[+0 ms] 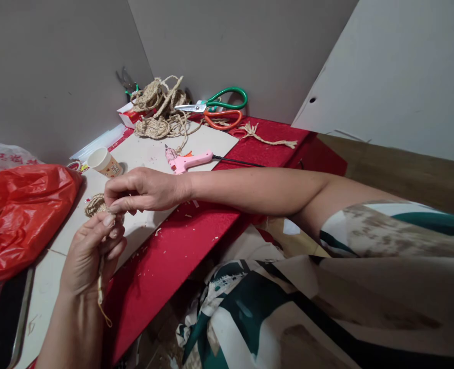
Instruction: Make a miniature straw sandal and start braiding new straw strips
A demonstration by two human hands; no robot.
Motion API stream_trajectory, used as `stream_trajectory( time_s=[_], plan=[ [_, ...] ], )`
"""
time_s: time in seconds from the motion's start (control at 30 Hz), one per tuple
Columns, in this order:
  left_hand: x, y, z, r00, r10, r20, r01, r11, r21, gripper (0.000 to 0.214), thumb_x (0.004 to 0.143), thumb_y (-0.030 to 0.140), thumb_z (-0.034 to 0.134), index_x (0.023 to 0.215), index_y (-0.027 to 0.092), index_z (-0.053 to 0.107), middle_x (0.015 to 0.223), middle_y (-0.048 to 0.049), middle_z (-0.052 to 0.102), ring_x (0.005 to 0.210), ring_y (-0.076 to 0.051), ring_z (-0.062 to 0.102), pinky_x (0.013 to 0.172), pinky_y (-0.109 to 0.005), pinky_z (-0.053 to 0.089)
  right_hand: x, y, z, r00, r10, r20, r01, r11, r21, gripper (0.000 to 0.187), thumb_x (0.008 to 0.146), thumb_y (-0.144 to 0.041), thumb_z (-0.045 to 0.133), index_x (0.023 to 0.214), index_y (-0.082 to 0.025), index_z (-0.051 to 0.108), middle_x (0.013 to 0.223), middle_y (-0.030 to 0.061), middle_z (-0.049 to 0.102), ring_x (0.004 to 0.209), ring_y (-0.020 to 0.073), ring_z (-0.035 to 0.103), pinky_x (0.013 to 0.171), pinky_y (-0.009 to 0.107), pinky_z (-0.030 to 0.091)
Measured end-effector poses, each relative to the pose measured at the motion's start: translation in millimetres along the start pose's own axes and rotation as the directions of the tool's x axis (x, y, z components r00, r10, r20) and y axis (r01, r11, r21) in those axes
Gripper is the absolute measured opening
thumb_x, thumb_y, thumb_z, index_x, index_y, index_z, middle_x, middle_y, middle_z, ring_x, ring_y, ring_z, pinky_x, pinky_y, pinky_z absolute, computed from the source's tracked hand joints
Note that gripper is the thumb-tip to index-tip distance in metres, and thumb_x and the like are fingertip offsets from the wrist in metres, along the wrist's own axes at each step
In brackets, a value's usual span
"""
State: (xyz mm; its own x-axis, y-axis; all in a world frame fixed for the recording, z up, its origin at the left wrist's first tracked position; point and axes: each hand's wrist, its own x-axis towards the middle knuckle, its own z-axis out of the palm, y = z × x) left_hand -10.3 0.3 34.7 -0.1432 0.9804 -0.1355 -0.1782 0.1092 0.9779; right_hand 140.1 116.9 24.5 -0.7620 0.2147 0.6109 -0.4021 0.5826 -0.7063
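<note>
My left hand (94, 241) is closed in a pinch, and a thin straw-coloured cord (100, 289) hangs out of it, ending in a small loop. Fingertip to fingertip with it, my right hand (145, 189) pinches something too small to make out. Behind the fingers lies a woven straw piece (95, 205), partly hidden by both hands. A paper cup (105, 162) stands tilted just beyond my right hand. Farther back, a pink glue gun (190, 162) rests on the white board (150, 148).
Coiled braided straw rope (153, 110) is heaped at the back, beside scissors (211, 106) with green and orange handles. A frayed straw braid (269, 137) lies to their right. On the left sits a red plastic bag (26, 210). Straw scraps dot the red tabletop (180, 251); grey panels enclose the back.
</note>
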Motion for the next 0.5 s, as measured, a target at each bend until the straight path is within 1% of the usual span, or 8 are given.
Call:
stream_trajectory(
  time_s=[0.1, 0.2, 0.23, 0.3, 0.37, 0.4, 0.47, 0.5],
  plan=[
    [1, 0, 1.8, 1.0, -0.005, -0.012, 0.005, 1.0, -0.019, 0.018, 0.068, 0.019, 0.076, 0.074, 0.013, 0.061, 0.057, 0.0068, 0.041, 0.043, -0.001, 0.017, 0.034, -0.009, 0.023, 1, -2, 1, 0.999, 0.044, -0.017, -0.045, 0.997, -0.055, 0.018, 0.096, -0.019, 0.05, 0.078, -0.016, 0.047, 0.072, -0.0015, 0.052, 0.069, 0.0076, 0.05, 0.064, 0.017, 0.04],
    [0, 1, 2.6, 0.999, -0.017, -0.045, 0.016, 1.0, -0.016, 0.02, 0.066, 0.021, 0.078, 0.074, 0.013, 0.062, 0.057, 0.0067, 0.043, 0.041, -0.001, 0.017, 0.033, -0.01, 0.021, 1, -3, 1, 0.997, 0.078, -0.031, -0.078, 0.997, -0.028, 0.017, 0.095, -0.016, 0.051, 0.078, -0.016, 0.047, 0.068, -0.0024, 0.052, 0.066, 0.0078, 0.05, 0.062, 0.018, 0.04],
    [0, 1, 2.8, 0.997, -0.017, -0.076, 0.017, 1.0, -0.003, 0.021, 0.065, 0.021, 0.079, 0.072, 0.013, 0.061, 0.057, 0.0065, 0.045, 0.04, 0.0, 0.019, 0.034, -0.01, 0.021, 1, -2, 2, 0.995, 0.098, -0.034, -0.098, 0.995, -0.006, 0.017, 0.094, -0.016, 0.051, 0.078, -0.015, 0.047, 0.067, -0.0028, 0.052, 0.064, 0.0075, 0.05, 0.061, 0.018, 0.041],
    [-1, -1, 3.6, 0.984, 0.009, -0.178, -0.001, 0.999, 0.046, 0.022, 0.062, 0.021, 0.081, 0.071, 0.014, 0.062, 0.056, 0.0057, 0.049, 0.04, 0.0, 0.028, 0.036, -0.011, 0.026, 1, -1, 7, 0.985, 0.168, -0.046, -0.165, 0.984, 0.062, 0.019, 0.095, -0.016, 0.05, 0.075, -0.016, 0.047, 0.064, -0.0038, 0.051, 0.059, 0.0067, 0.049, 0.057, 0.018, 0.041],
    [-1, -4, 5.1, 0.955, 0.081, -0.286, -0.048, 0.991, 0.121, 0.023, 0.059, 0.021, 0.082, 0.071, 0.015, 0.064, 0.056, 0.0048, 0.053, 0.042, -0.002, 0.037, 0.04, -0.012, 0.031, 2, 2, 13, 0.959, 0.282, -0.043, -0.271, 0.948, 0.167, 0.021, 0.095, -0.018, 0.048, 0.074, -0.016, 0.045, 0.063, -0.0044, 0.05, 0.056, 0.0063, 0.049, 0.053, 0.018, 0.043],
    [-1, -6, 6.1, 0.94, 0.126, -0.319, -0.077, 0.984, 0.161, 0.023, 0.058, 0.022, 0.083, 0.072, 0.016, 0.065, 0.055, 0.0045, 0.054, 0.043, -0.003, 0.04, 0.042, -0.013, 0.032, 2, 4, 16, 0.938, 0.345, -0.032, -0.33, 0.918, 0.22, 0.022, 0.096, -0.018, 0.047, 0.074, -0.015, 0.045, 0.062, -0.0047, 0.05, 0.054, 0.0062, 0.049, 0.051, 0.018, 0.043],
    [-1, -10, 8.2, 0.926, 0.187, -0.328, -0.122, 0.97, 0.209, 0.022, 0.058, 0.024, 0.083, 0.072, 0.015, 0.067, 0.052, 0.0049, 0.053, 0.043, -0.003, 0.04, 0.042, -0.014, 0.032, 3, 6, 17, 0.889, 0.458, -0.015, -0.436, 0.854, 0.283, 0.02, 0.095, -0.018, 0.046, 0.075, -0.015, 0.046, 0.06, -0.0051, 0.05, 0.053, 0.006, 0.05, 0.048, 0.018, 0.043],
    [0, -11, 9.1, 0.924, 0.199, -0.326, -0.132, 0.968, 0.215, 0.022, 0.058, 0.024, 0.083, 0.071, 0.015, 0.068, 0.051, 0.0053, 0.052, 0.042, -0.003, 0.039, 0.042, -0.014, 0.031, 3, 6, 14, 0.865, 0.501, -0.025, -0.475, 0.835, 0.277, 0.018, 0.094, -0.017, 0.047, 0.076, -0.014, 0.047, 0.06, -0.0049, 0.05, 0.052, 0.0059, 0.05, 0.047, 0.017, 0.043]
  ],
)
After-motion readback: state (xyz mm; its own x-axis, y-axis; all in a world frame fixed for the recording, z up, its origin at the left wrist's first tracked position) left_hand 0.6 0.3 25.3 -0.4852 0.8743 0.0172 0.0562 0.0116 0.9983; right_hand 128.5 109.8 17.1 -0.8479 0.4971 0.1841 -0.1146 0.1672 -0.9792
